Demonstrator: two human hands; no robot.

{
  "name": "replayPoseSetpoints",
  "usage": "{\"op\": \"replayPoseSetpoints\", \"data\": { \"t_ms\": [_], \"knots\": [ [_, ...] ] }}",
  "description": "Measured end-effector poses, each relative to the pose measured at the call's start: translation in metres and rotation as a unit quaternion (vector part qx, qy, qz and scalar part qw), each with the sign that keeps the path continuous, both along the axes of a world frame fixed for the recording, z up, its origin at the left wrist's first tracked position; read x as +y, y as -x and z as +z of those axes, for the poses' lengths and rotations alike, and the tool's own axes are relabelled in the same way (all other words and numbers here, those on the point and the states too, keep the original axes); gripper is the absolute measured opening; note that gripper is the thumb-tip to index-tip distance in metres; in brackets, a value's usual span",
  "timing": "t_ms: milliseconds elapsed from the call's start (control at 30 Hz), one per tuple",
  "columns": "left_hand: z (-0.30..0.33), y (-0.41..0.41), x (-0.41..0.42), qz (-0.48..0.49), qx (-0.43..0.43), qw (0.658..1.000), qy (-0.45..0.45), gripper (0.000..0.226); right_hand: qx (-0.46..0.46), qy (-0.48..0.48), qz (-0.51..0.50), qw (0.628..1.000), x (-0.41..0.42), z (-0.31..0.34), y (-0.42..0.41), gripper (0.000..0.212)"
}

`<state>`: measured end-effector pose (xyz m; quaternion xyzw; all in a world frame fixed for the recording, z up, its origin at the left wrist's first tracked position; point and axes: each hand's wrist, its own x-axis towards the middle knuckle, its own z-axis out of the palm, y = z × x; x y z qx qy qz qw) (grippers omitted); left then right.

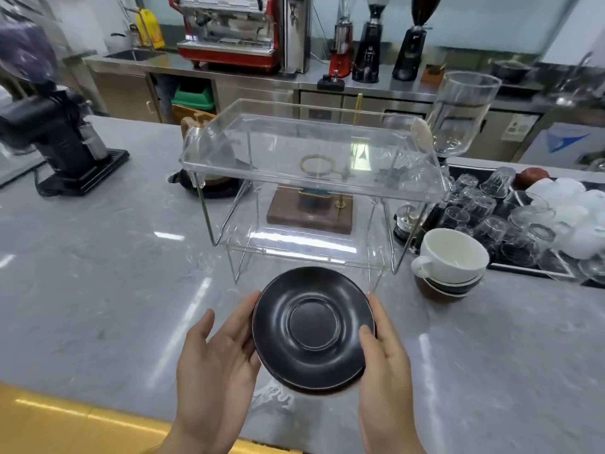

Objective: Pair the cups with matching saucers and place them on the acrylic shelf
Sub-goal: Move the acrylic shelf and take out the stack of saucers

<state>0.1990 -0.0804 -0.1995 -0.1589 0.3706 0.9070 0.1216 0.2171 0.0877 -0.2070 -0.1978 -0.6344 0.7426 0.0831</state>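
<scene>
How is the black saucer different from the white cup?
The black saucer is dark, flat and shallow; the white cup is pale, deep and has a handle. The saucer is held between both hands; the cup sits atop a stack of cups on the counter. Both are round and empty.

A matte black saucer (313, 329) with a raised centre ring tilts toward me, above the counter's near edge. Behind it stands the clear two-tier acrylic shelf (314, 178). Near the counter's right edge, a white cup (453, 255) sits upright, stacked on darker crockery.
</scene>
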Motion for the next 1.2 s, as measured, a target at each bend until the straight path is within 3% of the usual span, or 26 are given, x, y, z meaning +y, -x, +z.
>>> {"op": "replayPoseSetpoints", "data": {
  "t_ms": [300,1200],
  "knots": [
    [-0.019,-0.006,0.029,-0.037,-0.060,0.997,-0.008,0.062,-0.040,0.009,-0.072,0.997,0.022,-0.020,-0.026,0.047],
    [-0.049,0.006,0.200,-0.141,-0.105,0.984,0.000,0.059,-0.049,0.007,-0.207,0.977,0.182,-0.055,-0.054,0.046]
  ]
}}
